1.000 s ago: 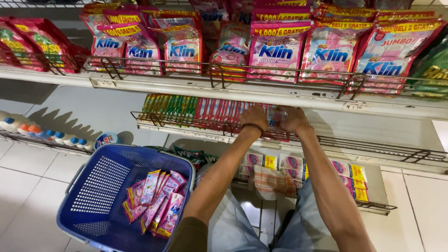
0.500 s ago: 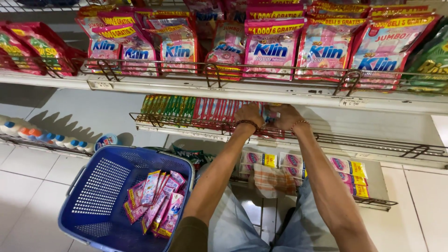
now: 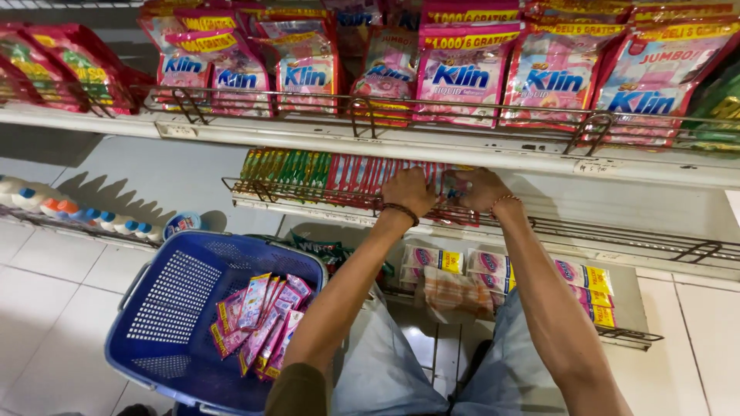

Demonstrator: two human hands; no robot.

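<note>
Shelving [image 3: 462, 154], white, w/ wire rails; top tier stacked w/ big pink refill pouches [image 3: 462, 73]. Blue basket [image 3: 146, 308] lower left on tiled floor, holding loose pink sachets [image 3: 258, 323]. Boxed bars [image 3: 501, 266] on lowest tier, below the arms.

Middle tier: sachet row [image 3: 331, 171] standing on edge behind the rail, green at left end, red/pink toward right. Row's long axis runs left-right along the shelf; each sachet upright, face-on to its neighbour.

L hand [image 3: 408, 190] at right end of row, fingers curled over the sachet tops, pressing row leftward; beaded band at wrist. R hand [image 3: 479, 187] just beside, fingers pinched on one sachet [image 3: 453, 183], pinkish w/ blue patch, held upright between the two hands.

Held sachet sits directly right of row end, touching or nearly so – can't tell which. R hand nearer to it; L hand nearer the row. Both hands close together, arms extended from below.
</note>
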